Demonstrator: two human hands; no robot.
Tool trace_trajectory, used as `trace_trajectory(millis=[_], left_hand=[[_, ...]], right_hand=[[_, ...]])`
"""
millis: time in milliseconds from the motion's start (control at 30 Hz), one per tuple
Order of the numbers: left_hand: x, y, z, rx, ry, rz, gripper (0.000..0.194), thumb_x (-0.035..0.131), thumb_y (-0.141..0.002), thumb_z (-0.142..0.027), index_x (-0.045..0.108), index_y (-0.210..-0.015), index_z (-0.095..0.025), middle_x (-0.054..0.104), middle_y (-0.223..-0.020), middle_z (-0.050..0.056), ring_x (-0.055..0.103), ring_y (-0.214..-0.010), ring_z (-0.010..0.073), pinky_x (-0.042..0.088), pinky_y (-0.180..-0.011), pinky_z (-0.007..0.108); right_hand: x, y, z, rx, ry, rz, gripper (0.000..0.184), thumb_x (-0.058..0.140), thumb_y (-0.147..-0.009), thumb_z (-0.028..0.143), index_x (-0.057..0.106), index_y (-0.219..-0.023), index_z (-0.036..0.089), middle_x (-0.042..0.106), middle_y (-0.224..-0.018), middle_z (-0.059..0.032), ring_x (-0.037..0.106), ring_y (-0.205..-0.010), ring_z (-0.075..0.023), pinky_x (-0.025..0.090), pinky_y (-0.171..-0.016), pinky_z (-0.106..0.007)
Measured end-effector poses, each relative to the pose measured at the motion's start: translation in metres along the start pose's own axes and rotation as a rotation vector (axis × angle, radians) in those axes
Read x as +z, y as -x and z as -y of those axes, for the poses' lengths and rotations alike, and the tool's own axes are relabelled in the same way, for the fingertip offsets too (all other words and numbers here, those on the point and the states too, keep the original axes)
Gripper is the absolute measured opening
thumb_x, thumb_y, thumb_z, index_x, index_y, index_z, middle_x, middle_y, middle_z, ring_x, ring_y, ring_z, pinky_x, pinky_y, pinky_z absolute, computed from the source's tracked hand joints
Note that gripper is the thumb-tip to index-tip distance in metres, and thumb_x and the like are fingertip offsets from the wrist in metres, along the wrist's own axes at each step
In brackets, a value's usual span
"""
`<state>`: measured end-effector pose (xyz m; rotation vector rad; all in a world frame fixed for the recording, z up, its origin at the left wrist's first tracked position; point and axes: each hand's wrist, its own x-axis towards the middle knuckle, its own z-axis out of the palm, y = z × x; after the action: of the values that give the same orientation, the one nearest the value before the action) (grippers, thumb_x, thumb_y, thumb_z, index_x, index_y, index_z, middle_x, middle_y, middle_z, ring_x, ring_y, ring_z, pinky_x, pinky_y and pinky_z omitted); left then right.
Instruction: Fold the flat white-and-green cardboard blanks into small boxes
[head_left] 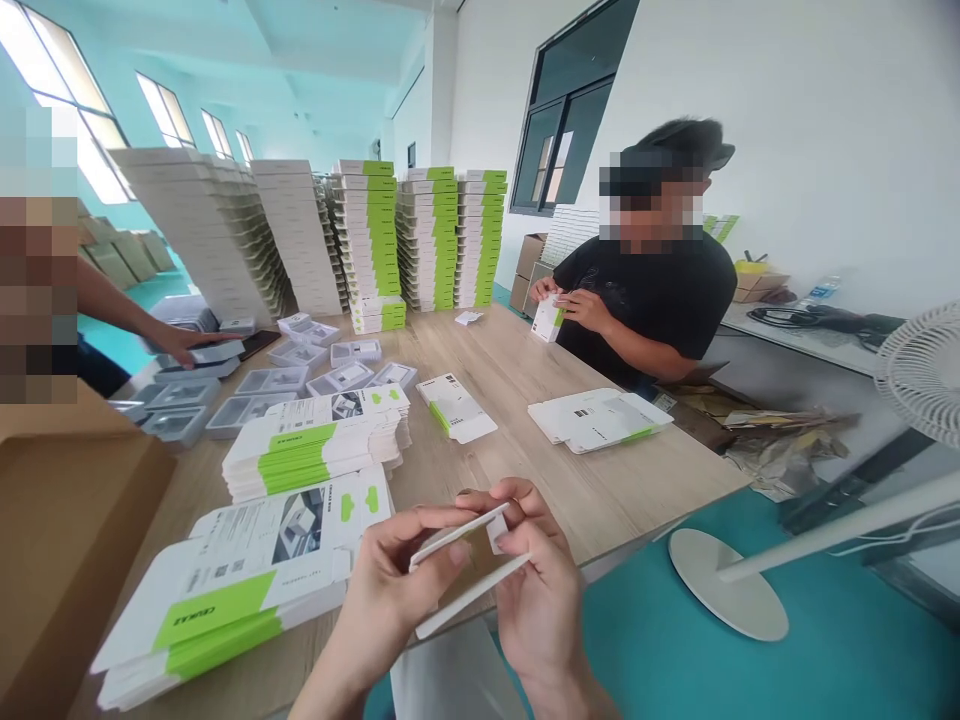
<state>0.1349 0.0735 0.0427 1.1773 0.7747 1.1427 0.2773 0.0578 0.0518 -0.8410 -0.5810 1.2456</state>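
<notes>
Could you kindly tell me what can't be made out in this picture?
All in the head view:
Held box: outer face of its far wall, turned away.
Near pile of flat boxes: finest print, too small.
Brown carton: remainder, cut by left edge.
Fan: remainder, cut by right edge.
Person at right: face, behind pixel blocks.

At your 10 o'clock, tall windows (163,108) glow with daylight, and a turquoise-tinted ceiling (322,50) stretches across 11. You face a wood-grain table (517,360) at the dial's centre. A dark-framed window (577,105) breaks the white wall (817,120) at 1 o'clock; teal floor (862,640) shows at your 4.
</notes>
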Motion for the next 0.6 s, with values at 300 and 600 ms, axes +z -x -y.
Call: trace_trajectory(millis=[300, 600], left_hand=[[0.002, 0.006, 0.028, 0.327, 0.279, -0.432, 0.011, 0.078, -0.091, -0.026, 0.069, -0.085, -0.029, 0.076, -0.115, -0.004, 0.064, -0.105, 0.0152, 0.05, -0.085, 0.019], [0.01, 0.002, 0.031, 0.371, 0.08, -0.432, 0.036, 0.07, -0.092, -0.061, 0.077, -0.086, -0.027, 0.072, -0.099, 0.0, 0.06, -0.095, 0.0192, 0.047, -0.08, 0.021]], right_hand=[[0.003, -0.005, -0.003, 0.022, -0.03, 0.035, 0.015, 0.068, -0.066, 0.022, 0.055, -0.072, 0.027, 0.082, -0.091, -0.0021, 0.073, -0.087, -0.0286, 0.054, -0.069, -0.037], [0.005, -0.004, -0.021, -0.172, 0.099, 0.013, 0.036, 0.058, -0.096, 0.062, 0.063, -0.086, 0.028, 0.077, -0.119, -0.0054, 0.068, -0.107, -0.0282, 0.051, -0.076, -0.035]])
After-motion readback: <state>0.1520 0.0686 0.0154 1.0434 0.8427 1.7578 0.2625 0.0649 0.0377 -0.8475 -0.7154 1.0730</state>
